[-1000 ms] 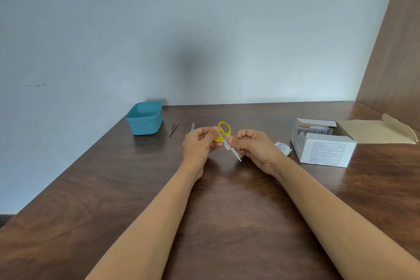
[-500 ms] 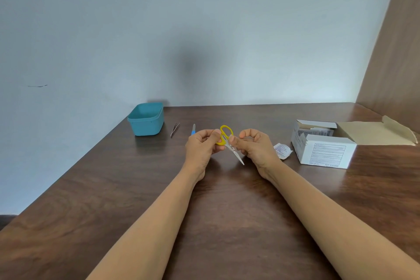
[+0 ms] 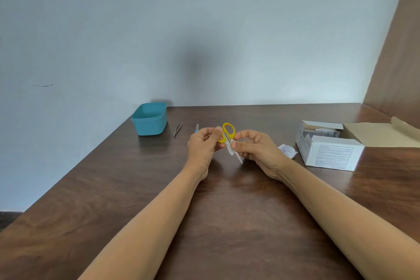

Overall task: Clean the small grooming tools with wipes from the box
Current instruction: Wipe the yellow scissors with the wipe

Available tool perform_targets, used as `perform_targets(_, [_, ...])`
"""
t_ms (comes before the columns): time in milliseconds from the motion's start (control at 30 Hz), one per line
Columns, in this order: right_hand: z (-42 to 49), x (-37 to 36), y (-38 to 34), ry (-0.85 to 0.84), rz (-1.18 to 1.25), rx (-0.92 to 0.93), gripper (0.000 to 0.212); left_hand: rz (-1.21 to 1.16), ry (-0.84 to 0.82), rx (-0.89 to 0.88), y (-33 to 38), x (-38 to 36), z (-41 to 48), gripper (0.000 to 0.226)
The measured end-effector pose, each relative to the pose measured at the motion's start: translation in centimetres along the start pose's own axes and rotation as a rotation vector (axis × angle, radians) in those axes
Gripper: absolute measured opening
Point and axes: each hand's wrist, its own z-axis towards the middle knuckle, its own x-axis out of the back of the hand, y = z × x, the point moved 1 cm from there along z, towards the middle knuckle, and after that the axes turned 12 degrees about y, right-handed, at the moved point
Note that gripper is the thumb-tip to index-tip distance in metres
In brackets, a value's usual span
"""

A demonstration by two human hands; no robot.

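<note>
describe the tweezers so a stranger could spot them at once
Find the teal tub near the far left edge of the table. Just right of it the tweezers lie flat on the wood. They are thin bare metal, unlike the blue-handled tool further right and the yellow-handled scissors.

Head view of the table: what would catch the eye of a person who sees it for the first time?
The yellow-handled scissors in the middle, above the table: the left hand grips the handle, the right hand pinches a white wipe round the blades. Then the teal tub at the far left and the open white box at the right.
</note>
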Motion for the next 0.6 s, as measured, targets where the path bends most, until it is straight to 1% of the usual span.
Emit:
perform_targets(167, [-0.12, -0.05, 0.01, 0.032, -0.018, 0.007, 0.021, -0.001, -0.038, 0.037, -0.02, 0.06, -0.05, 0.012])
perform_targets(333, [-0.35, -0.45, 0.03, 0.148, -0.017, 0.048, 0.019, -0.016, -0.103, 0.112, -0.35, 0.19, 0.37, 0.014])
perform_targets(467, [-0.28, -0.5, 0.21, 0.259, 0.029, 0.043, 0.02, -0.014, -0.115, 0.117, -0.22, 0.09, 0.24, 0.015])
perform_targets(600, [-0.25, -0.46, 0.33, 0.313, 0.134, 0.045, 0.021, 0.004, -0.125, 0.109, -0.23, -0.07, 0.12, 0.015])
